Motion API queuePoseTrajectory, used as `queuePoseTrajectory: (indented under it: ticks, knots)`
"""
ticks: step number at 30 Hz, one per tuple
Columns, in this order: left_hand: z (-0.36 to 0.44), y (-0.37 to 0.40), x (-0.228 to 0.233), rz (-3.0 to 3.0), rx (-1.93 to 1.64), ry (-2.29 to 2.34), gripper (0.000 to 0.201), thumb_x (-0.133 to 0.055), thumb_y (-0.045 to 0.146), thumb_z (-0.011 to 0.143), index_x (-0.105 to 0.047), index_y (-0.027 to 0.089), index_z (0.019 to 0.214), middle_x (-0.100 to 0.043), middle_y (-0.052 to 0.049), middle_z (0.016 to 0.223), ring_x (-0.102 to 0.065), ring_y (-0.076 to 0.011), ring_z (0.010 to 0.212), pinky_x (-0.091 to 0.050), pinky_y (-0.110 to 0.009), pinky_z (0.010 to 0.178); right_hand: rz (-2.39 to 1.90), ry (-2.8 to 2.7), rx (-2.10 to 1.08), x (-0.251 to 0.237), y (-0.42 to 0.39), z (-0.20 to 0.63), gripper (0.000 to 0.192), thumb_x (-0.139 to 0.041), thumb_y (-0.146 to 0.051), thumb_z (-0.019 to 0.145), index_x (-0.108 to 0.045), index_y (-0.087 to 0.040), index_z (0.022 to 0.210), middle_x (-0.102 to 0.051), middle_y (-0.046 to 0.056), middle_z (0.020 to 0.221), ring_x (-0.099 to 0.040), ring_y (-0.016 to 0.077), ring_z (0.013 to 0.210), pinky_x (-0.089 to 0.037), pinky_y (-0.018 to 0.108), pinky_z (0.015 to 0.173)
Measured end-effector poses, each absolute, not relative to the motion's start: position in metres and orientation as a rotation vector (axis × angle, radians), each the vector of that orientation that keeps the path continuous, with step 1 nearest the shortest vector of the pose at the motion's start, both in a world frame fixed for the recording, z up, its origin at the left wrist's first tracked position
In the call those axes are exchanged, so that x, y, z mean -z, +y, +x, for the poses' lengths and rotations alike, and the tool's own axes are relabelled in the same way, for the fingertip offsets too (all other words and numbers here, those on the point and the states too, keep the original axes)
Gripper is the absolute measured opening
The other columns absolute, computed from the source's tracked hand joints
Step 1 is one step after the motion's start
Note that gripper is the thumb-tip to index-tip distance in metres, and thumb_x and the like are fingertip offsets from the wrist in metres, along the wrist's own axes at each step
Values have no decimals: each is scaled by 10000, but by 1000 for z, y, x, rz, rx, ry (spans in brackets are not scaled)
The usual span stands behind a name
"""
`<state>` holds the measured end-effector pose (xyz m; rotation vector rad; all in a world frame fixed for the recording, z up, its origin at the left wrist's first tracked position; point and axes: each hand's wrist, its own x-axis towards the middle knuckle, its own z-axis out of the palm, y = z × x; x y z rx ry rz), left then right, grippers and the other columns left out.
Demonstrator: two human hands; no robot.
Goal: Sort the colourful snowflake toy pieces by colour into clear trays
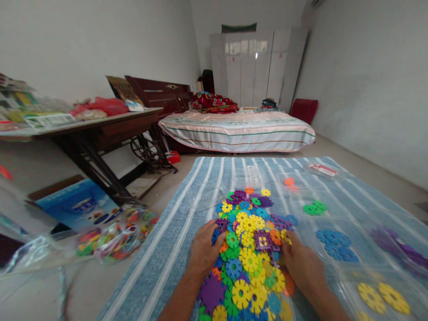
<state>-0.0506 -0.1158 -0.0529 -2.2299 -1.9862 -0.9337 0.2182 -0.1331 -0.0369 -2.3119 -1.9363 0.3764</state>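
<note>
Walls (364, 67): dim, soft, even light
Wardrobe (247, 76): small bright glare spot
Sewing table (103, 122): dark shadow underneath
Yellow gears (399, 305), lower right: stretched near the edge

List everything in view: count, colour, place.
Striped cloth: one, blue and white, foreground.
Gear-shaped pieces: uncountable, multicoloured, heaped on the cloth.
Trays: several, clear, right of the heap.
Flat case: one, red and white, cloth's far right.
Bed: one, pale striped cover, beyond the cloth.
Floral bundle: one, mostly red, on the bed.
Headboard: one, dark brown, bed's left.
Wardrobe: one, white, back.
Sewing table: one, brown, left.
Clutter: uncountable, mixed colours, atop the sewing table.
Printed box: one, mostly blue, left floor.
Left hand: one, bare, heap's left edge.
Right hand: one, bare, heap's right edge.
</note>
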Motion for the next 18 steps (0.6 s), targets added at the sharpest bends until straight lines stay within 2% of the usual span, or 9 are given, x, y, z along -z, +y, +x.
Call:
queuePoseTrajectory:
  ticks: [9,18]
  knots:
    - [-53,-116,51,-2204,939,-2000,329,-518,402,812,-653,158,987,-659,-129,1123,-607,-261,1061,-495,-442,924,-2294,-1934,-400,37,-131,217,373,-305,-331,938,-465,-213,1253,-687,83,768,-660,227,713,-378,266,542]
    - [-53,-115,53,-2207,994,-1962,281,-539,400,799,-653,208,969,-668,-87,1108,-611,-245,1049,-498,-426,915,-2277,-1886,-331,38,-133,219,378,-287,-341,952,-488,-233,1253,-688,74,749,-656,216,692,-330,258,525]
